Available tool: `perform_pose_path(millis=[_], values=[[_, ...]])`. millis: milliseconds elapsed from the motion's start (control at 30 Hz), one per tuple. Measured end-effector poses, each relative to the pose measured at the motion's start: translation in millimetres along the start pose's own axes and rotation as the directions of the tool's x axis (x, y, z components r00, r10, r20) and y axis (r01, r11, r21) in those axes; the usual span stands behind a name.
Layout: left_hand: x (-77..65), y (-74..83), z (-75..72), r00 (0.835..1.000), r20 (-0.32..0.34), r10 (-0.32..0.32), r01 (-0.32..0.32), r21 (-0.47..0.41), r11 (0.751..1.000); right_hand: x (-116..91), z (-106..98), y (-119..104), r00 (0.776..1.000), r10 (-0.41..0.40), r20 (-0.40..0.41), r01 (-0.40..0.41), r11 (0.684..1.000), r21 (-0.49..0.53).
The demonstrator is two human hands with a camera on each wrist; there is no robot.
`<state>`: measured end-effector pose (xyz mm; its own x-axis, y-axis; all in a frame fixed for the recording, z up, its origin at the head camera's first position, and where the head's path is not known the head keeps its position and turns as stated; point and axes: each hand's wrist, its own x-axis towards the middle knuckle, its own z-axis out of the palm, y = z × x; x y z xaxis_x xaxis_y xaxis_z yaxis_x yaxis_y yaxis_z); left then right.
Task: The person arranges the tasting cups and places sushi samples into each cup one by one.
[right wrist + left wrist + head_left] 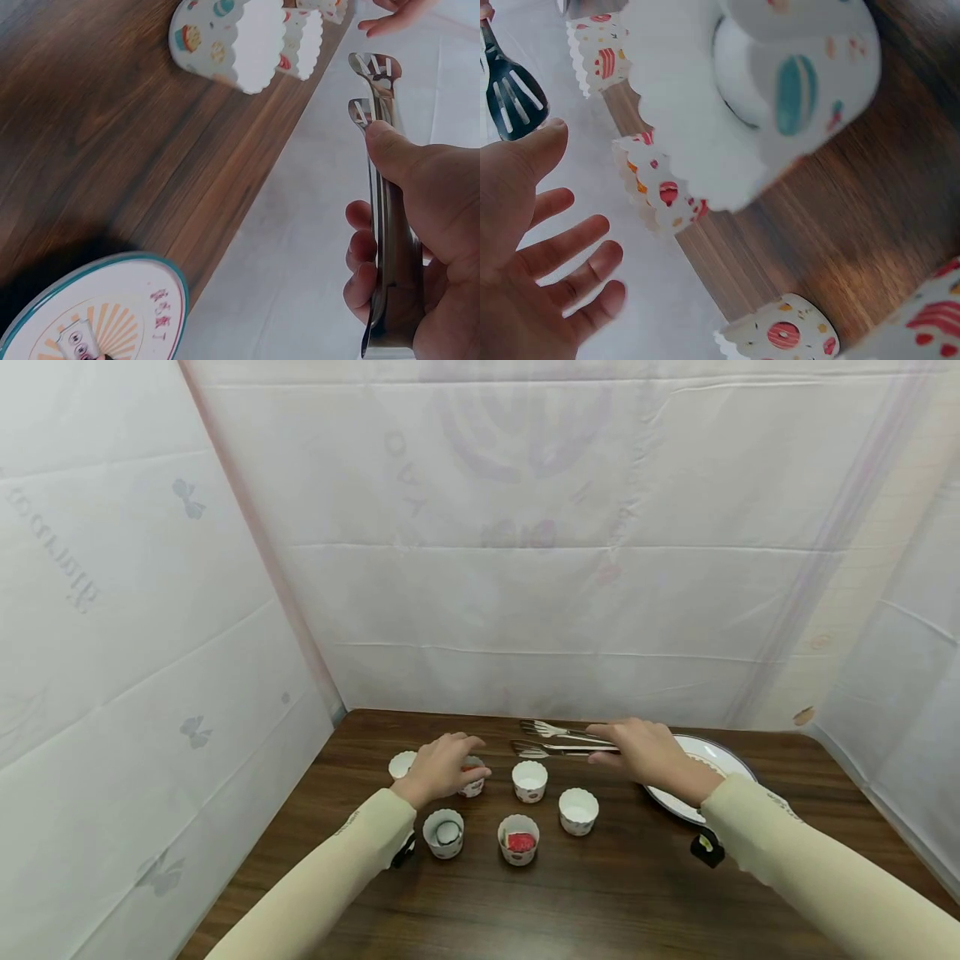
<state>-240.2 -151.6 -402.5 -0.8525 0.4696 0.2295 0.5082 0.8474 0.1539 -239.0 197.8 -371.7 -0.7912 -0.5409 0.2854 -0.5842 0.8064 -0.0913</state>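
Note:
My right hand (645,752) grips a pair of metal tongs (390,247) with slotted ends, its fingers curled round the arms. The tongs' ends stand apart and hold nothing. To the left, my left hand (438,768) hovers over the paper baking cups with its fingers loosely spread; the left wrist view shows nothing in it. Partly behind its fingers is a cup (472,787) with something red inside. Nearer me, one cup (518,858) holds a red piece, and another cup (444,852) holds a round whitish thing.
A white cup (529,789) and another pale-lined cup (578,822) stand between the hands. At far left a further cup (401,762) is partly hidden. A plate (180,300) with a blue-green rim lies under the right forearm. White cloth walls (480,610) enclose the brown wooden table (637,893).

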Motion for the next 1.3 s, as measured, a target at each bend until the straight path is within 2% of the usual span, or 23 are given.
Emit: perform_pose_path(millis=[167, 433, 733, 1100, 1300], values=[[5.2, 4.9, 2.3, 0.997, -0.027, 0.067, -0.067, 0.002, 0.998, -10, -3, 9, 1.000, 0.030, 0.006, -0.030, 1.000, 0.001], [15.9, 16.7, 7.5, 0.997, 0.005, 0.082, -0.082, -0.007, 0.997, -25, -11, 23, 0.998, 0.061, -0.001, -0.061, 0.998, -0.015], [23.8, 28.9, 13.2, 0.992, 0.092, 0.081, -0.082, 0.011, 0.997, -41, -17, 36, 0.995, 0.102, 0.014, -0.102, 0.995, -0.009], [28.7, 31.8, 20.8, 0.983, 0.163, 0.088, -0.091, 0.012, 0.996, -60, -19, 49, 0.989, 0.147, 0.034, -0.146, 0.989, -0.015], [28.9, 30.3, 21.3, 0.980, 0.176, 0.088, -0.090, 0.002, 0.996, -68, -23, 55, 0.986, 0.165, 0.034, -0.164, 0.986, -0.018]])
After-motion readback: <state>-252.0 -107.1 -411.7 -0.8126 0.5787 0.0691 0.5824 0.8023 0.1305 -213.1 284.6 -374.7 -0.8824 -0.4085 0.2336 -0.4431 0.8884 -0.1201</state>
